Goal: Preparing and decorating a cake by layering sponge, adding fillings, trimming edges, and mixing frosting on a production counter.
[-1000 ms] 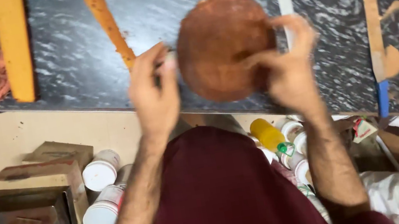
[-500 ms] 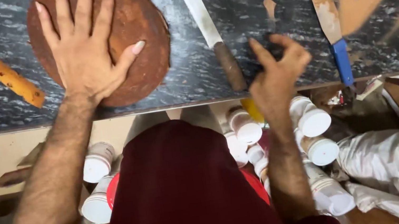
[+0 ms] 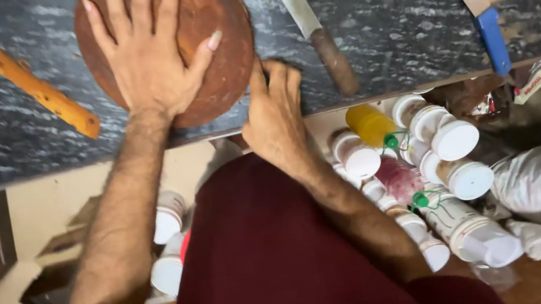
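Dark marbled surface (image 3: 367,28): your left hand (image 3: 150,55) lies spread, flat on the brown disc (image 3: 216,37); right hand (image 3: 275,115) curls at its edge, near the knife (image 3: 307,19); a slip risks a cut.

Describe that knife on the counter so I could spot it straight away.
Start at the dark marbled counter. To the right of the round brown disc under the left hand, the knife lies slanted just beyond the right hand. Its pale blade and brown wooden handle differ from the blue-handled scraper further right.
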